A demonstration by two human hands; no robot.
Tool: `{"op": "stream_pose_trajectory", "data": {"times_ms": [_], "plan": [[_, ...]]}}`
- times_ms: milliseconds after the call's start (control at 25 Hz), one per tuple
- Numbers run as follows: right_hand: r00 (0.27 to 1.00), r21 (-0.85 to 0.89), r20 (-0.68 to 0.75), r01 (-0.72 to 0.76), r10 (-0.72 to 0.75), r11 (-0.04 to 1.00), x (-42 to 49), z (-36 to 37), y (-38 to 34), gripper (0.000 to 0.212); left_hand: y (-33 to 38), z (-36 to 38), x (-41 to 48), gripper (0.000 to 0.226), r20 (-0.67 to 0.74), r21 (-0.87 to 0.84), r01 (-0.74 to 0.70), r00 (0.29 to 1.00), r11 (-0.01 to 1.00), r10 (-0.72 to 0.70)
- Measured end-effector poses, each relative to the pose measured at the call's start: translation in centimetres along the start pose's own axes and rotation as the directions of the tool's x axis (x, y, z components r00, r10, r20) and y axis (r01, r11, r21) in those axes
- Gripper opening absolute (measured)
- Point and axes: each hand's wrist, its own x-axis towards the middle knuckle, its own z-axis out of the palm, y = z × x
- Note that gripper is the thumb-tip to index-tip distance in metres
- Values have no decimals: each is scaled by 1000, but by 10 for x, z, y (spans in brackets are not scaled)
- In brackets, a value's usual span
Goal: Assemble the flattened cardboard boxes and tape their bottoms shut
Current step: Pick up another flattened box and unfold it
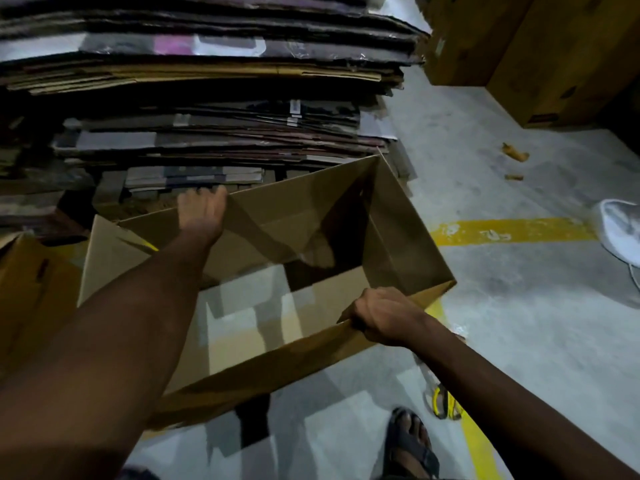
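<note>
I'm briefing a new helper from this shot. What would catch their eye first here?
First the opened-up cardboard box in the middle, held tilted over the floor by both hands: the left hand grips its far rim and the right hand grips its near rim. Behind it, filling the upper left, rises a tall stack of flattened cardboard. A yellow floor line runs off to the right.
</note>
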Motion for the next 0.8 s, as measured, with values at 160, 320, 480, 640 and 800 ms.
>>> {"op": "stream_pose_trajectory", "data": {"times_ms": [160, 320, 480, 640, 800], "plan": [[988, 120, 117, -120, 106, 986, 0, -7, -1, 34, -9, 17, -16, 79, 1, -67, 34, 999, 997, -34], [962, 251, 188, -242, 198, 937, 0, -6, -7, 44, -25, 7, -52, 80, -3, -163, 21, 1000, 986, -22], [947, 270, 240, -275, 212, 923, -5, 5, -20, 35, -69, -11, -118, 87, 87, -200, 139, 988, 970, -124], [923, 279, 276, -342, 266, 897, -22, 17, -37, 35, -114, 4, -211, 91, 269, -398, 392, 914, 829, -303], [901, 231, 270, -403, 340, 885, -33, 25, -49, 36, -134, 7, -251, 80, 473, -585, 598, 800, 547, -368]]}}
